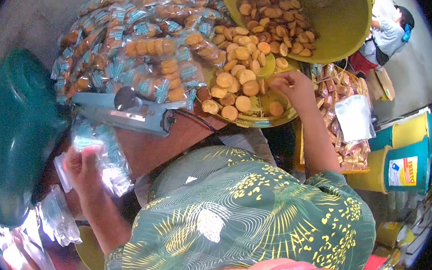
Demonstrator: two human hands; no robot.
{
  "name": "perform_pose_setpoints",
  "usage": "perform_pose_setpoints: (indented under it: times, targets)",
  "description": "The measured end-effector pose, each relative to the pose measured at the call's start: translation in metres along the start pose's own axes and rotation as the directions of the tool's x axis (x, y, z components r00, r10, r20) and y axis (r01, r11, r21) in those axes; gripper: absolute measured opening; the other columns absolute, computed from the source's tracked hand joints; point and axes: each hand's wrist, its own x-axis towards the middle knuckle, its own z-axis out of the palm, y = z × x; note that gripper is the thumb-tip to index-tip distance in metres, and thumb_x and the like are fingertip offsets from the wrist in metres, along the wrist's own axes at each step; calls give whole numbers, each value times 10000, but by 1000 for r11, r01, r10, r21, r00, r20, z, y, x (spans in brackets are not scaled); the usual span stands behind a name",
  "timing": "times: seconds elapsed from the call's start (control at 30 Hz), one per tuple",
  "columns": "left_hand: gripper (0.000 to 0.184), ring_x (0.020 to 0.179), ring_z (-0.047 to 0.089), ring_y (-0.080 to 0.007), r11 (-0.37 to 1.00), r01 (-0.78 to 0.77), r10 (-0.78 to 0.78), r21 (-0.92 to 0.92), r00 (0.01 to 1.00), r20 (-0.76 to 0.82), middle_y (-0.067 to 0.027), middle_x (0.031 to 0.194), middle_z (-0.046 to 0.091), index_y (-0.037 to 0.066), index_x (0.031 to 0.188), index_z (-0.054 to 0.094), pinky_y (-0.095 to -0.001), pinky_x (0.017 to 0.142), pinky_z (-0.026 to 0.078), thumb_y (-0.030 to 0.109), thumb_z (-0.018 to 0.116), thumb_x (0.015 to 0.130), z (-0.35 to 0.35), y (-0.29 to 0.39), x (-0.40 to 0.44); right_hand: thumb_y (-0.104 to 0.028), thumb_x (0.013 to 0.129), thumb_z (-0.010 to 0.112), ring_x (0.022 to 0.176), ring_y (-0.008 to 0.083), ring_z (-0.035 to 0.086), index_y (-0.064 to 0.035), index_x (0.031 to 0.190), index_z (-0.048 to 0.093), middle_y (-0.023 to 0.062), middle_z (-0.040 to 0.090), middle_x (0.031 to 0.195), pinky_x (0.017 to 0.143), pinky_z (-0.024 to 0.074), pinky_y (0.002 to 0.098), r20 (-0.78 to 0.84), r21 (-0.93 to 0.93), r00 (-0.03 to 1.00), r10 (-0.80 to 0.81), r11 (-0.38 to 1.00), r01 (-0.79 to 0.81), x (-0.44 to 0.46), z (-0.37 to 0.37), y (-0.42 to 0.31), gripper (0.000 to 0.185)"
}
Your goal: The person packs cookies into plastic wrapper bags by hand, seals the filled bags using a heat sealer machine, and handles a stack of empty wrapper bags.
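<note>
My left hand (84,169) is closed on clear plastic bags (109,157) with blue print, below the blue bag sealer (124,112). My right hand (294,88) is held over the right side of a yellow tray (289,115), its fingers bent together beside the loose round cookies (242,81). Whether a cookie is between those fingers is too small to tell. More cookies (283,23) lie inside a tipped yellow tub (336,16) behind the tray. Filled, packed cookie bags (136,49) are heaped behind the sealer.
A dark green plastic bundle (21,136) stands at the left. At the right are a crate of wrapped goods (332,83), a white packet (354,117) and teal and yellow buckets (408,167). One person (390,37) is at the upper right, another (29,259) at the lower left.
</note>
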Motion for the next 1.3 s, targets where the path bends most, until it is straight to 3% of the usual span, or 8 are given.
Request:
perform_pose_setpoints:
  times: [0.13, 0.17, 0.4, 0.67, 0.77, 0.87, 0.97, 1.3]
  targets:
    - [221, 737, 493, -80, 831, -194, 188, 522, 980, 65, -13, 751, 583, 53, 814, 599, -250, 645, 419, 226, 619, 949, 28, -3, 3, -87, 793, 772, 818, 119, 650, -6, 1018, 693, 59, 695, 916, 770, 527, 253, 52, 311, 995, 86, 945, -98, 4, -4, -9, 252]
    - [206, 796, 553, -98, 853, -203, 250, 481, 968, -33, -44, 788, 621, 26, 837, 615, -264, 711, 461, 194, 607, 956, 55, 10, 4, -145, 772, 794, 824, 153, 666, -34, 1014, 707, 70, 707, 912, 770, 531, 279, 67, 366, 995, 75, 926, -95, 4, -4, -11, 280]
    - [158, 746, 665, -205, 854, -457, 325, 249, 843, 429, -96, 811, 695, 50, 1014, 713, -321, 698, 531, 97, 679, 867, 91, 23, -3, -96, 717, 830, 903, 175, 663, -56, 947, 720, 74, 712, 967, 809, 523, 302, 83, 754, 955, -283, 645, 125, -3, -16, -79, 258]
    - [387, 732, 678, -246, 802, -547, 299, 240, 716, 630, -127, 794, 685, 83, 1189, 668, -350, 653, 521, 27, 699, 807, 116, 23, -8, -136, 670, 852, 859, 214, 691, -45, 873, 721, 91, 721, 908, 765, 549, 326, 50, 656, 600, -799, 479, 583, 3, -9, -161, 259]
    - [410, 685, 643, -180, 740, -621, 375, 258, 699, 609, -89, 837, 691, 96, 1195, 655, -301, 615, 509, 175, 761, 806, 125, 11, -12, -182, 693, 855, 824, 189, 680, -34, 826, 698, 89, 714, 884, 735, 541, 310, 73, 615, 538, -840, 463, 638, 2, 11, -175, 254]
    - [480, 778, 636, -93, 969, -244, 173, 43, 792, 586, -61, 917, 706, 63, 1229, 613, -271, 706, 515, 204, 785, 804, 135, -1, -15, -205, 712, 850, 764, 156, 649, -28, 781, 668, 80, 685, 810, 692, 524, 293, 247, 807, 789, -562, 570, 154, -7, 30, -181, 263]
    - [581, 967, 598, -94, 815, 577, -305, -44, 493, 815, -47, 1060, 672, 20, 1286, 541, -278, 856, 493, 220, 798, 805, 135, -17, -10, -76, 750, 805, 868, 112, 637, -9, 743, 600, 70, 670, 954, 765, 517, 279, 360, 656, 737, -572, 717, 236, -6, 38, -185, 216]
    - [834, 1184, 544, -210, 989, 86, -143, 117, 716, 683, -127, 1284, 569, 15, 1418, 366, -347, 1006, 434, 213, 817, 745, 157, -22, -5, -128, 763, 768, 974, 299, 602, -32, 858, 643, 142, 605, 1039, 797, 508, 380, 179, 548, 649, -740, 623, 559, -23, 46, -185, 185]
